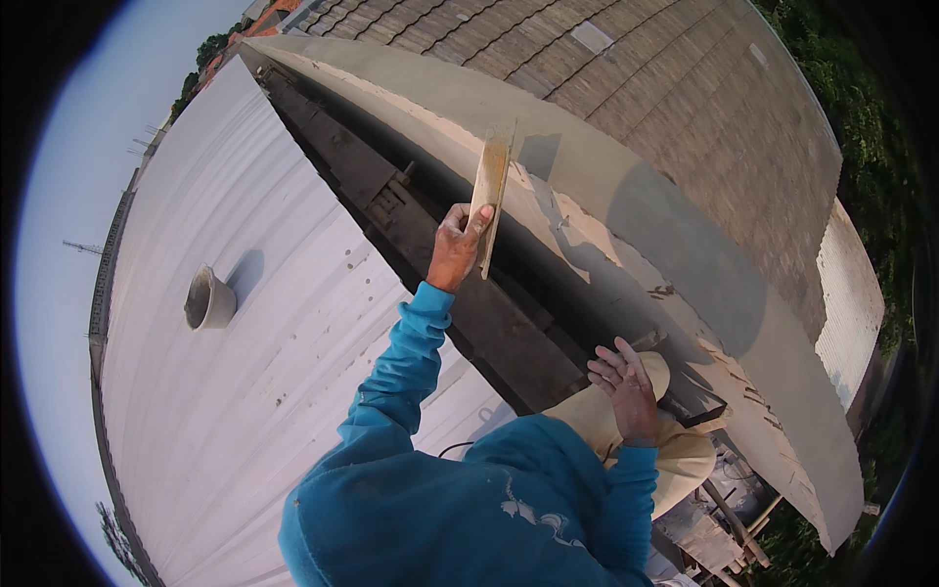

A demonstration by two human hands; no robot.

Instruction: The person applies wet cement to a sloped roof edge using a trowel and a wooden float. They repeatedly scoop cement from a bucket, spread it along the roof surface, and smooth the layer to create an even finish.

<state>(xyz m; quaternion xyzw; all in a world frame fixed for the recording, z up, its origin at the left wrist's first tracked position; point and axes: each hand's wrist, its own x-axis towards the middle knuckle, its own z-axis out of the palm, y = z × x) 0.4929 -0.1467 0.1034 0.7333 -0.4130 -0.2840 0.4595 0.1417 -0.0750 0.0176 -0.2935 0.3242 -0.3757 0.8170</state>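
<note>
In front of the plastered wall top (577,220), my left hand (458,245) grips a narrow, flat wooden board (492,176). The board stands nearly upright, and its upper part is stained yellow-brown. My thumb lies across its face, while part of the finger grip behind it is hidden. Lower on the right, my right hand (628,391) hovers by my knee with its fingers spread and nothing in it. Whitish dust marks the fingers of both hands.
A pale ridged metal roof (245,391) slopes on the left, with a mortar-stained bucket (209,298) on it. A dark gutter-like gap (391,196) runs between roof and wall. Brown tiles (665,108) cover the roof beyond. Loose timber (734,528) lies at lower right.
</note>
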